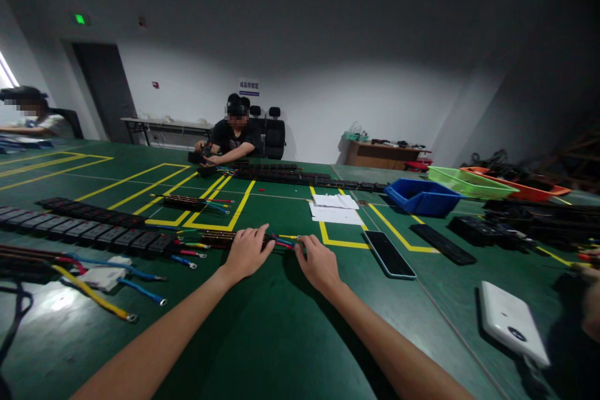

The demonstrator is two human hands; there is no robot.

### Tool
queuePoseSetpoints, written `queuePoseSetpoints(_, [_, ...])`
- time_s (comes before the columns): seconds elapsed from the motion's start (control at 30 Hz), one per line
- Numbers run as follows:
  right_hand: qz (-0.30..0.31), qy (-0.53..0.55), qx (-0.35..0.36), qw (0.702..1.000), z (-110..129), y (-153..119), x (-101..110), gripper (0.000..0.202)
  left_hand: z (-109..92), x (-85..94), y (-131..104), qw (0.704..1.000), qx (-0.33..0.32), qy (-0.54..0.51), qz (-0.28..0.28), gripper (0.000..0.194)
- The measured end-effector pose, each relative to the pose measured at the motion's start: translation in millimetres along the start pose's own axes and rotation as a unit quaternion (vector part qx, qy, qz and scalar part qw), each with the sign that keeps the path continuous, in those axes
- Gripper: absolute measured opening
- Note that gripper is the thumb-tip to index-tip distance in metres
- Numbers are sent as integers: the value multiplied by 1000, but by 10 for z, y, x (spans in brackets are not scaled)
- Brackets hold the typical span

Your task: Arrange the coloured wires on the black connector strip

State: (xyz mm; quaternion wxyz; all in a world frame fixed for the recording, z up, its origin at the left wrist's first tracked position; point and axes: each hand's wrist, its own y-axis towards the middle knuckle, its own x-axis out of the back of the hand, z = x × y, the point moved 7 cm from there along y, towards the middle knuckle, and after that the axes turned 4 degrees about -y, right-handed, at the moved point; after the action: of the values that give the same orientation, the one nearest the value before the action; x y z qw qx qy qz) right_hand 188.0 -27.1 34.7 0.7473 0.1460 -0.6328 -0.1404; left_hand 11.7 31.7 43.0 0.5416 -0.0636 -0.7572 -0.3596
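My left hand [248,252] lies over the right end of a dark strip [213,236] with copper-coloured bars, its fingers curled over it and the thumb alongside. From under this hand, thin red, blue and yellow wires [283,242] run to the right. My right hand [319,264] closes its thumb and fingertips on the free ends of these wires; the exact grip is partly hidden. Left of the strip lie loose cable ends [194,255] in red, blue and yellow with ring lugs. Another similar strip [182,201] with coloured wires lies farther back.
Rows of black blocks [94,228] lie at left, near thick lugged cables [94,294]. White papers [335,209], a phone [390,254], a black flat bar [443,244] and a white device [512,322] are at right. Behind stands a blue bin [422,200]. A co-worker [234,134] sits opposite.
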Motion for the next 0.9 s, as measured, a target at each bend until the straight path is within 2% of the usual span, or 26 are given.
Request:
queuePoseSetpoints(0.07, [-2,-12,-12,1000,-9,6,1,32,-7,6,0,1000,1,-4,4,57])
queuePoseSetpoints(0.23, [40,-38,-5,998,19,29,-63,31,-3,4,1,1000,2,-13,6,57])
queuePoseSetpoints(0.47, [-4,-18,-21,1000,-29,13,-1,28,-2,0,4,1000,2,-16,4,56])
queuePoseSetpoints(0.63, [9,-30,13,999,14,-1,-6,41,3,-8,6,1000,2,-2,0,55])
queuePoseSetpoints(0.8, [-5,-17,-5,1000,-7,19,2,25,28,-34,3,1000,3,-7,0,56])
queuePoseSetpoints(0.9, [-4,-11,-15,1000,-26,28,-11,24,29,-37,3,1000,1,-6,-2,56])
